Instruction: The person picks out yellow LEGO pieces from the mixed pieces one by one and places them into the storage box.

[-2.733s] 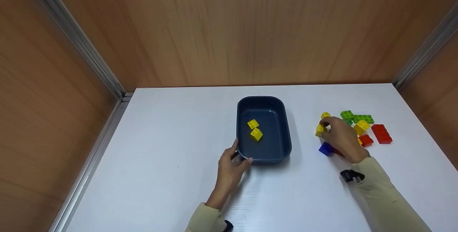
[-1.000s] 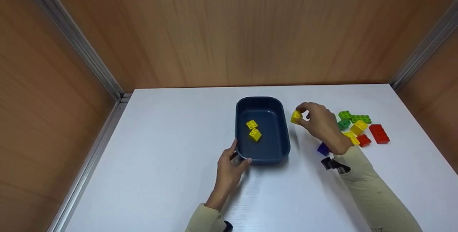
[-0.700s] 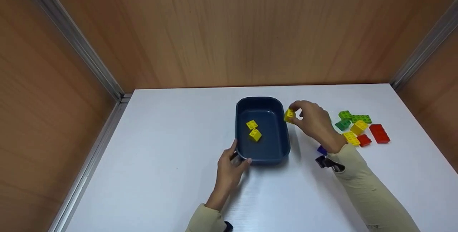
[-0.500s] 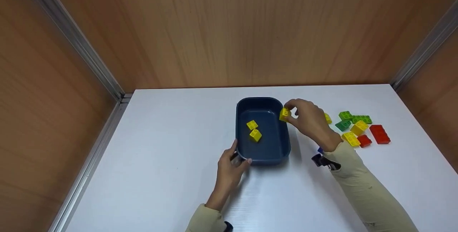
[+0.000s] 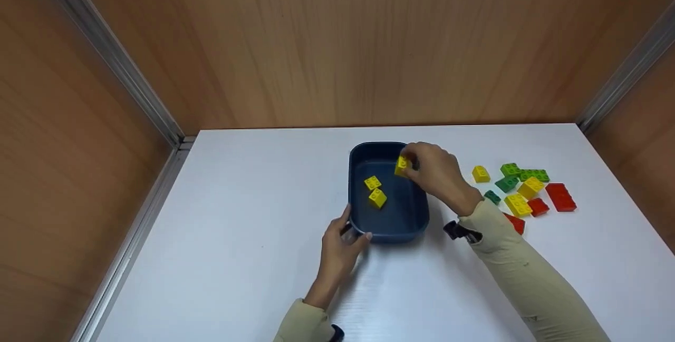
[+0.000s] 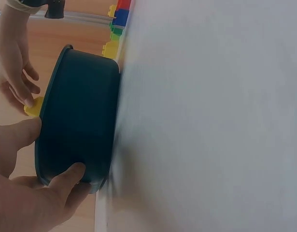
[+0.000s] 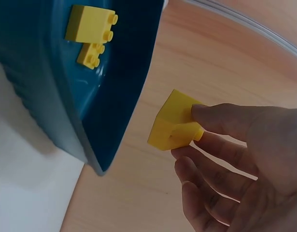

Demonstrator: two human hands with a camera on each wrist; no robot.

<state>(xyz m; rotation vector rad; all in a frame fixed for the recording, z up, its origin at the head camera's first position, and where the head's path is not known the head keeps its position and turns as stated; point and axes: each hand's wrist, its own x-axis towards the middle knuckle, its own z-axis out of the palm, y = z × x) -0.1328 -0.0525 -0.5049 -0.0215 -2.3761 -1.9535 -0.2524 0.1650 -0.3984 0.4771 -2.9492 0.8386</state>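
Observation:
My right hand [image 5: 436,176] pinches a yellow toy building block [image 7: 173,123] between thumb and fingers, above the right part of a dark blue tray [image 5: 390,237]. The right wrist view shows the block apart from the tray, with a slanted side and a stud towards the palm. My left hand [image 5: 337,251] grips the tray's near left corner, thumb at the rim [image 6: 27,131] and fingers against the outer wall. Inside the tray lie two yellow blocks, a smaller one [image 5: 372,183] and a taller one [image 5: 377,198], close together.
Loose blocks lie on the white table [image 5: 237,215] right of the tray: yellow [image 5: 480,174], green [image 5: 507,184] and red [image 5: 561,197], several in all. A blue block [image 6: 121,17] appears in the left wrist view. Wooden panels [image 5: 369,41] stand behind and at both sides.
My right hand has picked the yellow block from the loose pile and carried it left, from beside the tray to above its inside. The left hand and tray have stayed put.

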